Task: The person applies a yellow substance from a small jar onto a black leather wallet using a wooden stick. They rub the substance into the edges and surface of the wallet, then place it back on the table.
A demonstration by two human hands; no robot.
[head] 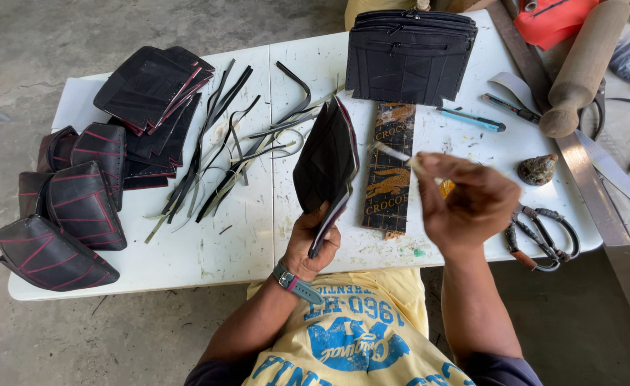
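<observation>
My left hand (313,239) grips a black leather piece (326,168) with red-edged seams, holding it upright by its lower edge above the white table (208,250). My right hand (465,200) is raised to its right, fingers pinched on a thin pale strip (393,151) that runs toward the leather piece. A dark printed board (388,171) lies on the table between the two hands.
Stitched black pouches (65,214) and a stack of cut panels (151,89) sit at the left, loose black strips (236,143) in the middle. A finished black bag (408,53) lies at the back. Scissors (540,239), a blue knife (472,119), a wooden roller (586,64) and a stone (538,169) lie at the right.
</observation>
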